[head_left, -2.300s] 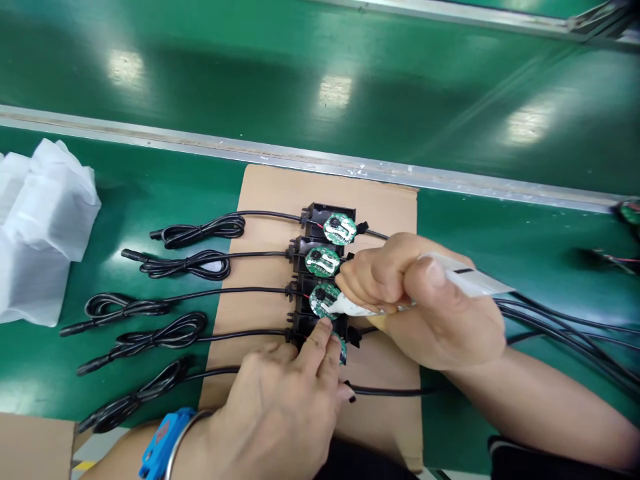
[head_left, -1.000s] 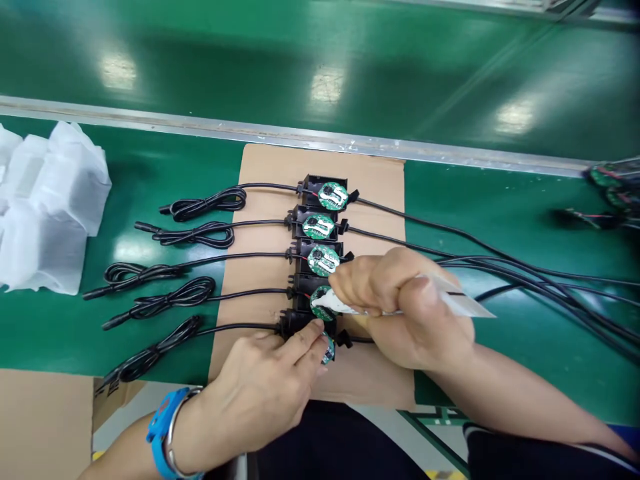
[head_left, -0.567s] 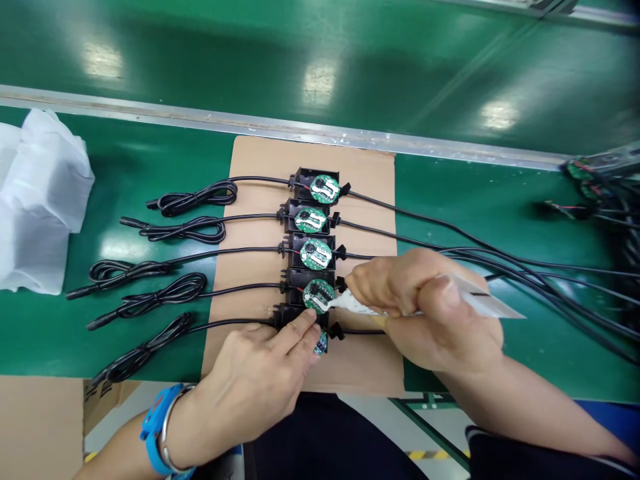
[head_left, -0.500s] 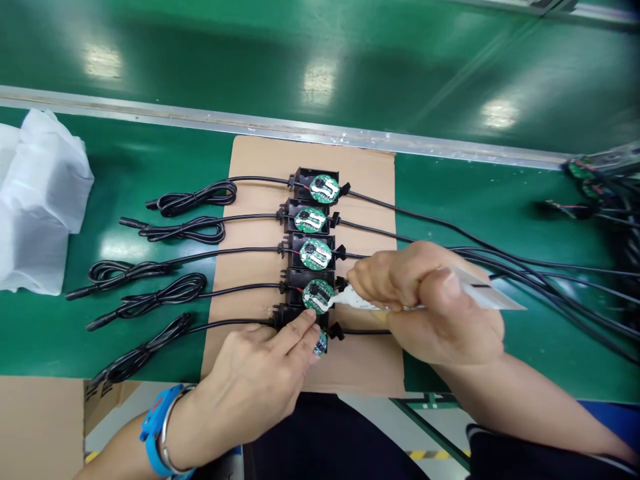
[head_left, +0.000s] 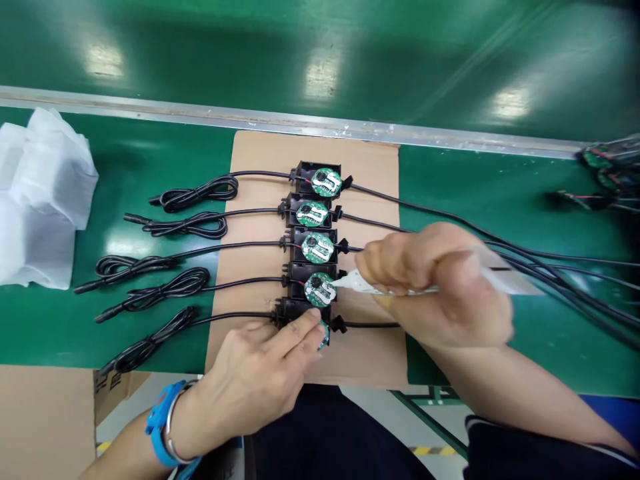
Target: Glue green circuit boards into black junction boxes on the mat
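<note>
Several black housings with round green circuit boards (head_left: 318,247) lie in a column on a brown cardboard sheet (head_left: 260,200), each with black cables running left and right. My right hand (head_left: 440,287) is closed round a white tube (head_left: 505,277); its nozzle tip sits just right of the fourth board (head_left: 320,289), which carries white paste. My left hand (head_left: 260,377) rests on the nearest housing (head_left: 287,310), fingers lying flat, fingertips pressing the partly hidden nearest board (head_left: 324,335). A blue wrist strap is on my left wrist.
White foam wrapping (head_left: 40,193) lies at the left. Coiled cable ends (head_left: 185,227) spread left of the cardboard. A metal rail (head_left: 150,117) divides off the green conveyor belt behind. More boards and wires (head_left: 605,177) lie at the far right. A cardboard box (head_left: 45,420) sits bottom left.
The tube's nozzle has drawn back to the right off the fourth board, leaving white paste on it. Earlier it worked on the third board. My left hand stays on the nearest housing.
</note>
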Motion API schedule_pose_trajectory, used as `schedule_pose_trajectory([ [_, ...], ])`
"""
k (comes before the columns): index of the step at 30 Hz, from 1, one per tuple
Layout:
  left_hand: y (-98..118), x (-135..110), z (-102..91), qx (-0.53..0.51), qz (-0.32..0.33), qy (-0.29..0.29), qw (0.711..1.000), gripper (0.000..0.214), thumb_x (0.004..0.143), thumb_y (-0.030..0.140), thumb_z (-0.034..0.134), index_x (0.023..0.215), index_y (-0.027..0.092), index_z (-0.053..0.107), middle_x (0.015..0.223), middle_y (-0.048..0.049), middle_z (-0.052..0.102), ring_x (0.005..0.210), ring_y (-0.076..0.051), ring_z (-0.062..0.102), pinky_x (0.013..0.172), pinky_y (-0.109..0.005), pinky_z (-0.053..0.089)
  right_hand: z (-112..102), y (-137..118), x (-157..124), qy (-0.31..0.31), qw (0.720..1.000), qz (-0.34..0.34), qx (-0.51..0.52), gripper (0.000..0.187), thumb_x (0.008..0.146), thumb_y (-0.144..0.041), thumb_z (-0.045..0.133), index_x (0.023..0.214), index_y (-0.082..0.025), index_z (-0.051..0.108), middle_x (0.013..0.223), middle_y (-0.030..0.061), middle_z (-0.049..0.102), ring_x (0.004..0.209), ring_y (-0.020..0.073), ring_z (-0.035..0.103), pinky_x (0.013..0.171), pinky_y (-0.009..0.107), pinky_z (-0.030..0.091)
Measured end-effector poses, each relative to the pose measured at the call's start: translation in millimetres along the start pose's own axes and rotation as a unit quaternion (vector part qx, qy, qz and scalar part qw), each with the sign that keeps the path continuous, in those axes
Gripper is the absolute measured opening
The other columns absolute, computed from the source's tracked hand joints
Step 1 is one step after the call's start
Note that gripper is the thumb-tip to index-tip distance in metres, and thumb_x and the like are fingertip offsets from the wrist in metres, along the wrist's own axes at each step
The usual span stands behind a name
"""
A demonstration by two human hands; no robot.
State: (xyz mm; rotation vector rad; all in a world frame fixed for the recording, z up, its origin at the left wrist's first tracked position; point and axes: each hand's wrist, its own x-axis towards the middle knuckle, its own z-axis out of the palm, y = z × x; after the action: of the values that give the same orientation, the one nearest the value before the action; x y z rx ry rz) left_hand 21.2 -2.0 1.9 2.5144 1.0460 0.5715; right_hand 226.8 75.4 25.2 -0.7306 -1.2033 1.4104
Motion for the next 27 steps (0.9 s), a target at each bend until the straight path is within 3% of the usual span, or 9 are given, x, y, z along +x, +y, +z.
schedule_pose_trajectory([
  [4, 3.0, -19.2, 3.5, -0.067, 0.05, 0.068, 0.994, 0.022, 0.09, 0.018, 0.064, 0.111, 0.015, 0.069, 0.122, -0.0011, 0.073, 0.072, -0.01, 0.069, 0.056, -0.025, 0.051, 14.8, -20.2, -19.1, 0.026, 0.999, 0.025, -0.004, 0.046, 0.096, -0.047, 0.055, 0.062, -0.019, 0.042, 0.052, -0.0047, 0.025, 0.045, 0.0084, 0.026, 0.046, 0.029, 0.028],
  [6, 4.4, -28.0, 8.7, -0.075, 0.058, 0.083, 0.992, 0.021, 0.088, 0.018, 0.066, 0.109, 0.016, 0.069, 0.119, -0.0005, 0.074, 0.067, -0.008, 0.066, 0.053, -0.024, 0.048, 24.1, -20.5, -27.8, 0.006, 0.999, 0.052, 0.008, 0.045, 0.096, -0.048, 0.054, 0.063, -0.019, 0.041, 0.052, -0.0044, 0.025, 0.046, 0.0091, 0.028, 0.047, 0.029, 0.028],
  [10, 5.0, -37.2, 23.0, -0.031, 0.06, 0.112, 0.991, 0.02, 0.088, 0.018, 0.066, 0.107, 0.018, 0.069, 0.114, 0.0002, 0.076, 0.056, -0.006, 0.057, 0.049, -0.023, 0.043, 37.7, 1.4, -35.2, -0.057, 0.996, 0.038, 0.057, 0.036, 0.096, -0.04, 0.051, 0.067, -0.021, 0.045, 0.053, -0.0038, 0.028, 0.046, 0.0098, 0.027, 0.046, 0.029, 0.024],
  [13, 4.2, -39.8, 32.6, -0.011, 0.061, 0.12, 0.991, 0.019, 0.088, 0.018, 0.065, 0.107, 0.019, 0.069, 0.111, -0.0003, 0.077, 0.056, -0.006, 0.056, 0.05, -0.023, 0.043, 42.8, 16.9, -35.2, -0.061, 0.997, 0.002, 0.057, 0.031, 0.096, -0.034, 0.048, 0.067, -0.021, 0.046, 0.053, -0.0039, 0.027, 0.045, 0.0101, 0.026, 0.045, 0.029, 0.022],
  [17, 2.8, -42.9, 40.1, -0.012, 0.059, 0.12, 0.991, 0.019, 0.089, 0.017, 0.063, 0.108, 0.018, 0.07, 0.114, -0.0021, 0.076, 0.06, -0.007, 0.06, 0.052, -0.023, 0.043, 43.3, 17.4, -37.5, -0.055, 0.998, -0.014, 0.034, 0.029, 0.095, -0.031, 0.048, 0.067, -0.021, 0.047, 0.053, -0.0037, 0.028, 0.045, 0.0107, 0.026, 0.045, 0.03, 0.022],
  [27, 0.5, -45.3, 40.7, -0.015, 0.055, 0.096, 0.994, 0.024, 0.089, 0.016, 0.062, 0.113, 0.018, 0.068, 0.118, -0.0016, 0.075, 0.06, -0.008, 0.059, 0.053, -0.024, 0.043, 30.0, 3.9, -53.7, -0.06, 0.998, 0.022, -0.003, 0.029, 0.095, -0.03, 0.046, 0.068, -0.021, 0.048, 0.055, -0.0028, 0.028, 0.048, 0.0116, 0.029, 0.048, 0.03, 0.024],
])
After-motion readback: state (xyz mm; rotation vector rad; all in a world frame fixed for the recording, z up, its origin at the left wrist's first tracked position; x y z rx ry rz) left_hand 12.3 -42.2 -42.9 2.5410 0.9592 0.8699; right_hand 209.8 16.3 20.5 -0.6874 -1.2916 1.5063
